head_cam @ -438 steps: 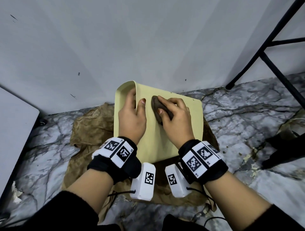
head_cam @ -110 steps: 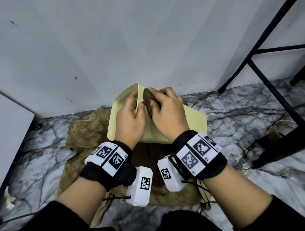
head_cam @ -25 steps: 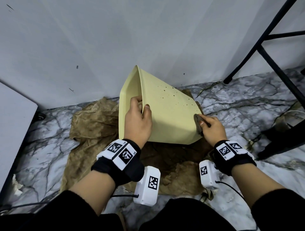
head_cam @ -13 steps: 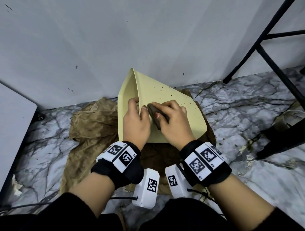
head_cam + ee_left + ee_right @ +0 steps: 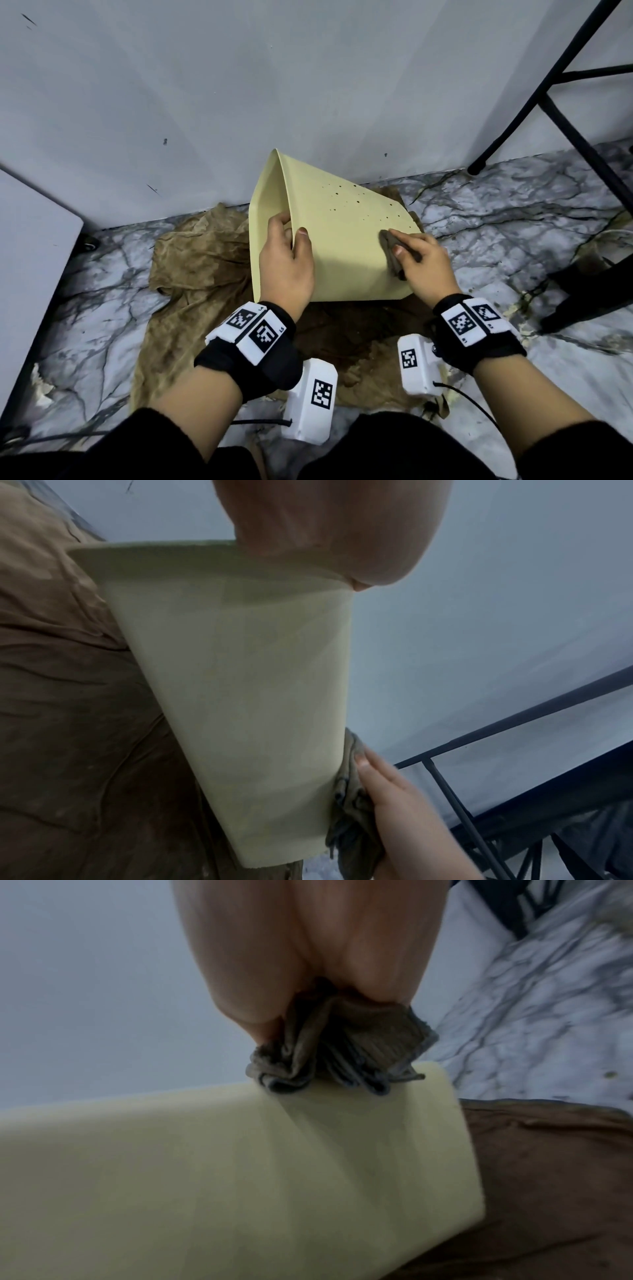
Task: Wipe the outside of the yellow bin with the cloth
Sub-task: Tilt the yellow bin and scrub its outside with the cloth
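The pale yellow bin [image 5: 342,246] lies tilted on its side on a brown sheet, its open mouth facing left and dark specks on its upper face. My left hand [image 5: 287,260] grips the bin's rim, thumb on the outside and fingers inside. My right hand [image 5: 421,263] holds a bunched grey-brown cloth [image 5: 392,251] and presses it against the bin's outer face near the bottom end. In the left wrist view the bin [image 5: 240,696] runs down to the cloth [image 5: 352,818]. The right wrist view shows the cloth [image 5: 335,1053] on the bin's edge [image 5: 240,1164].
A crumpled brown sheet [image 5: 205,267] covers the marble floor [image 5: 513,233] under the bin. A grey wall [image 5: 239,85] stands right behind. Black metal legs [image 5: 534,89] rise at the right, and a dark object [image 5: 596,291] sits on the floor there. A white panel [image 5: 30,240] borders the left.
My right hand has slid the cloth from beside my left thumb to the right along the bin's face, toward its bottom end. The left hand keeps its grip on the rim.
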{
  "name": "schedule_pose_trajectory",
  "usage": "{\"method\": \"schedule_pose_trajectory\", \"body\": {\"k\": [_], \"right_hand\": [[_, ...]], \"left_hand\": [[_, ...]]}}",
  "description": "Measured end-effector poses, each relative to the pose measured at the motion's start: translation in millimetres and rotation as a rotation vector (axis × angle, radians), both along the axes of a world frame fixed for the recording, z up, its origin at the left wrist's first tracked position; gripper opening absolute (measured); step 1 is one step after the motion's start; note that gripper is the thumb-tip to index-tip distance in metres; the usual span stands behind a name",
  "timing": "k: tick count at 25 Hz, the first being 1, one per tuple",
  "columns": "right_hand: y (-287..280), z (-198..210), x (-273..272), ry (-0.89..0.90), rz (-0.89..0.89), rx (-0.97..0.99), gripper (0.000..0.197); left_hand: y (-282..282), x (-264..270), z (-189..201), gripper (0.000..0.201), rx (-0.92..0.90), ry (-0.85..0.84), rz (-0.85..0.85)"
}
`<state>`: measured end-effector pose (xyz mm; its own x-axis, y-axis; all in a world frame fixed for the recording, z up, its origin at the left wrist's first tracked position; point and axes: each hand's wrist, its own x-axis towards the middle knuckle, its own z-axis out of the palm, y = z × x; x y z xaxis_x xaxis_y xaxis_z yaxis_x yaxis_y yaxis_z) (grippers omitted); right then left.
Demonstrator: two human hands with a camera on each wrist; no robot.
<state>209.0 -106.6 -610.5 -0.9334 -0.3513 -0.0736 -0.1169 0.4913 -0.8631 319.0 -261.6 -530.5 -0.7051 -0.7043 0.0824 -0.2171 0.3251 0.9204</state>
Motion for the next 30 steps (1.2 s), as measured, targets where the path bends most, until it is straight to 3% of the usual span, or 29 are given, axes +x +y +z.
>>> {"method": "schedule_pose_trajectory", "body": {"k": [9, 17, 22, 27, 30], "right_hand": [[18.5, -22.5, -13.8, -0.068, -0.073, 0.095, 0.032], [21.6, -16.2, 2.8, -0.049, -0.028, 0.121, 0.034], [-0.6, 14.5, 22.6, 0.037, 0.056, 0.012, 0.034], [-48.0, 55.4, 45.7, 0.177, 0.216, -0.064, 0.037], [-62.1, 59.8, 48.9, 0.167, 0.225, -0.09, 0.036]], "left_hand": [[-4.8, -0.8, 14.1, 0.053, 0.063, -0.209, -0.087], [-16.7, -6.5, 9.7, 0.042, 0.003, -0.2, -0.025], [-10.6, -9.7, 7.8, 0.04, 0.074, -0.093, -0.006], [-1.2, -8.2, 9.6, 0.04, -0.047, -0.073, -0.002], [-0.9, -5.8, 6.5, 0.042, -0.08, -0.107, 0.011]]}}
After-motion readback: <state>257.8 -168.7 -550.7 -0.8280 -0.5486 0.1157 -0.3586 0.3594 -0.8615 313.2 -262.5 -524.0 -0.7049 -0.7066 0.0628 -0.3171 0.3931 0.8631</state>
